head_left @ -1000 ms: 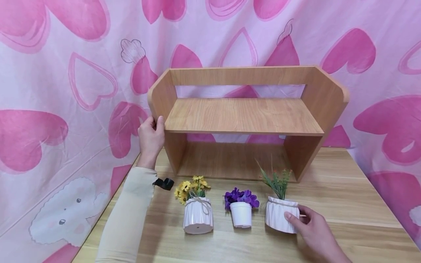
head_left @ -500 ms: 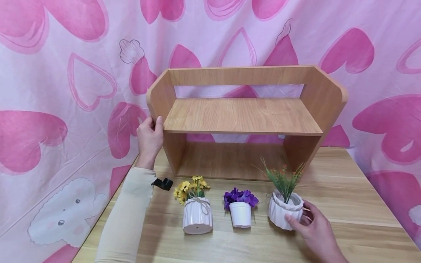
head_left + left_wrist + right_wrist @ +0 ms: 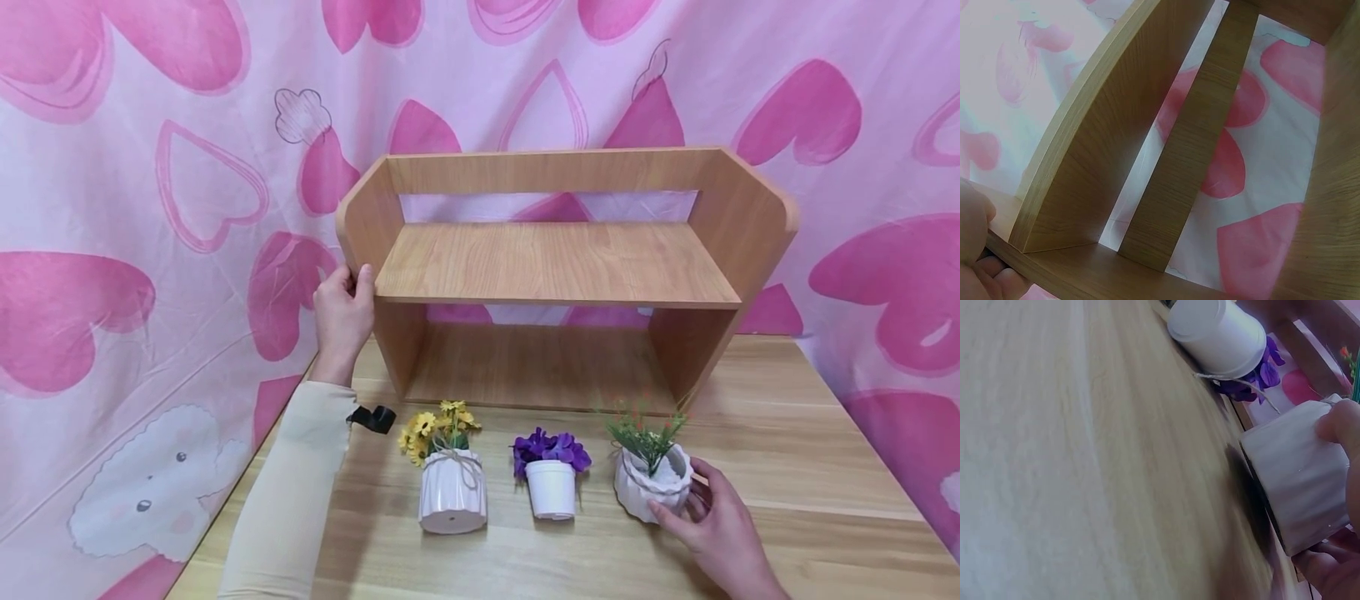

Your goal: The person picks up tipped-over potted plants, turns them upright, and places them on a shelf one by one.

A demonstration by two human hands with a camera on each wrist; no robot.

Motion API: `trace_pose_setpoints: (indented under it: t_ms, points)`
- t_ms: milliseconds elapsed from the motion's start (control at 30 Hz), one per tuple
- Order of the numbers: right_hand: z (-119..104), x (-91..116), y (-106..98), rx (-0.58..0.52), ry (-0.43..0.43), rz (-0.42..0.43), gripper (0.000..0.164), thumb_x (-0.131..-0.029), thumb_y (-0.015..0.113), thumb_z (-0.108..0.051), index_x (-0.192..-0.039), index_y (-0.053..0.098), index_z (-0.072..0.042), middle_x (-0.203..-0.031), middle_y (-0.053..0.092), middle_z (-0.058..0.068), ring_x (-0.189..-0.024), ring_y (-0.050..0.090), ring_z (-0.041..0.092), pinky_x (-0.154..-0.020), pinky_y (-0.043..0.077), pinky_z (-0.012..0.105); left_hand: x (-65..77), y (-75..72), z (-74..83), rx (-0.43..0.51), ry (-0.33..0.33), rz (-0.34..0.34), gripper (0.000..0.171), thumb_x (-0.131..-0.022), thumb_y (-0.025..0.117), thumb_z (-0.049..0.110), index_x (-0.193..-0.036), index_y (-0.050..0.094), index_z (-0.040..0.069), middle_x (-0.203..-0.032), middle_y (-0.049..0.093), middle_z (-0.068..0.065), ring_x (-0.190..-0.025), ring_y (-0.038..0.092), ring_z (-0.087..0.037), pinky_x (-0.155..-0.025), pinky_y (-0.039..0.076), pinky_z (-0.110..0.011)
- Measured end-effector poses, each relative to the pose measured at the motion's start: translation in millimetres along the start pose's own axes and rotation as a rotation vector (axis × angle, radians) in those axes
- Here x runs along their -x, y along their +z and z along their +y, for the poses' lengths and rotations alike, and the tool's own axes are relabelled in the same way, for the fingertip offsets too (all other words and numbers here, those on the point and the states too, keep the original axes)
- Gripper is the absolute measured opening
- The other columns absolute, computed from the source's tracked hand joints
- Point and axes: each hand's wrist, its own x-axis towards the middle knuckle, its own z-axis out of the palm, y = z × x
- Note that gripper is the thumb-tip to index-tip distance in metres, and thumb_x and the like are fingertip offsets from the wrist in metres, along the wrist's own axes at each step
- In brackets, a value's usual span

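My left hand [image 3: 343,321] grips the left side panel of a two-tier wooden shelf [image 3: 555,262], thumb on its front edge. In the left wrist view, part of that hand [image 3: 985,256] shows at the board's edge. My right hand [image 3: 716,525] holds a ribbed white flowerpot [image 3: 652,497] with a green artificial plant [image 3: 647,442], thumb in front and fingers behind. The pot's open rim faces up. In the right wrist view, a dark shadow lies beside the base of this pot [image 3: 1300,472].
Left of the held pot, a plain white pot with purple flowers [image 3: 551,490] and a ribbed white pot with yellow flowers [image 3: 453,493] lie on their sides, bases towards me. They lie on the wooden table [image 3: 810,467], before a pink heart-patterned cloth [image 3: 225,208].
My right hand has turned the held pot from lying over to nearly upright, so its opening now shows and the plant's top has come lower in view. My left hand stays on the shelf.
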Motion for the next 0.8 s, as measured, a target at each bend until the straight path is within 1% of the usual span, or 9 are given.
trace_pose_setpoints:
  t_ms: [100, 200, 233, 333, 433, 467, 567, 667, 800]
  points:
    - [2.6, 1.9, 0.8, -0.005, -0.046, -0.016, 0.086, -0.076, 0.09, 0.011, -0.143, 0.038, 0.024, -0.138, 0.051, 0.047, -0.112, 0.043, -0.029, -0.092, 0.042, -0.003, -0.2, 0.7, -0.5, 0.007, 0.001, -0.006, 0.031, -0.108, 0.062, 0.02, -0.103, 0.073, -0.009, -0.094, 0.075, -0.029, -0.083, 0.064, -0.033, -0.064, 0.037, -0.015]
    - [3.4, 3.3, 0.6, 0.013, -0.051, -0.043, 0.087, -0.077, 0.091, 0.008, -0.144, 0.037, 0.022, -0.141, 0.049, 0.046, -0.115, 0.041, -0.028, -0.094, 0.04, -0.004, -0.3, 0.9, -0.8, 0.012, 0.012, -0.001, 0.03, -0.107, 0.062, 0.019, -0.099, 0.072, -0.009, -0.091, 0.074, -0.029, -0.081, 0.062, -0.033, -0.064, 0.037, -0.015]
    - [2.9, 3.7, 0.2, 0.03, -0.047, -0.047, 0.088, -0.078, 0.092, 0.007, -0.145, 0.037, 0.022, -0.142, 0.049, 0.046, -0.116, 0.045, -0.025, -0.094, 0.039, -0.004, -0.3, 0.9, -0.8, 0.012, 0.017, 0.001, 0.03, -0.107, 0.063, 0.018, -0.098, 0.071, -0.009, -0.089, 0.073, -0.029, -0.08, 0.061, -0.033, -0.064, 0.037, -0.015]
    - [-0.8, 3.5, -1.2, 0.09, -0.014, -0.07, 0.089, -0.08, 0.093, -0.001, -0.147, 0.037, 0.02, -0.144, 0.049, 0.044, -0.125, 0.065, 0.006, -0.094, 0.039, -0.004, -0.3, 1.2, -1.3, 0.006, 0.027, 0.009, 0.03, -0.107, 0.063, 0.018, -0.096, 0.071, -0.009, -0.086, 0.072, -0.027, -0.078, 0.06, -0.031, -0.064, 0.036, -0.016]
    - [-7.0, 3.6, -5.2, 0.166, 0.037, -0.126, 0.096, -0.084, 0.093, -0.014, -0.152, 0.034, 0.019, -0.148, 0.047, 0.045, -0.132, 0.061, 0.049, -0.092, 0.038, -0.005, 0.0, 1.0, -1.0, 0.004, 0.03, 0.008, 0.03, -0.106, 0.063, 0.018, -0.095, 0.071, -0.008, -0.084, 0.071, -0.027, -0.077, 0.058, -0.03, -0.063, 0.036, -0.016]
    - [-9.0, 3.4, -6.9, 0.192, 0.055, -0.151, 0.1, -0.086, 0.093, -0.018, -0.154, 0.031, 0.018, -0.15, 0.046, 0.046, -0.133, 0.057, 0.056, -0.093, 0.044, 0.0, 0.2, 1.1, -0.9, 0.004, 0.028, 0.007, 0.03, -0.106, 0.062, 0.018, -0.095, 0.071, -0.008, -0.084, 0.071, -0.026, -0.077, 0.059, -0.029, -0.063, 0.036, -0.016]
    - [-13.9, 2.5, -11.5, 0.255, 0.095, -0.217, 0.109, -0.089, 0.091, -0.03, -0.159, 0.023, 0.018, -0.153, 0.043, 0.048, -0.136, 0.055, 0.06, -0.097, 0.058, 0.022, 0.6, 1.2, -1.2, 0.013, 0.027, 0.007, 0.03, -0.107, 0.062, 0.018, -0.095, 0.071, -0.008, -0.085, 0.072, -0.027, -0.078, 0.06, -0.03, -0.064, 0.037, -0.015]
    - [-17.0, 2.1, -14.2, 0.294, 0.1, -0.238, 0.112, -0.09, 0.089, -0.036, -0.161, 0.021, 0.018, -0.153, 0.042, 0.048, -0.132, 0.057, 0.061, -0.101, 0.057, 0.053, 0.3, 1.0, -2.3, 0.018, 0.019, 0.001, 0.031, -0.107, 0.062, 0.019, -0.095, 0.071, -0.008, -0.088, 0.072, -0.027, -0.082, 0.063, -0.032, -0.065, 0.038, -0.014]
    - [-18.9, 3.6, -18.7, 0.346, 0.105, -0.236, 0.112, -0.091, 0.087, -0.044, -0.16, 0.024, 0.017, -0.151, 0.046, 0.047, -0.127, 0.062, 0.062, -0.099, 0.055, 0.064, -0.3, 0.4, -1.4, 0.013, 0.014, -0.01, 0.031, -0.108, 0.061, 0.02, -0.097, 0.072, -0.007, -0.091, 0.073, -0.028, -0.085, 0.065, -0.033, -0.066, 0.039, -0.013]
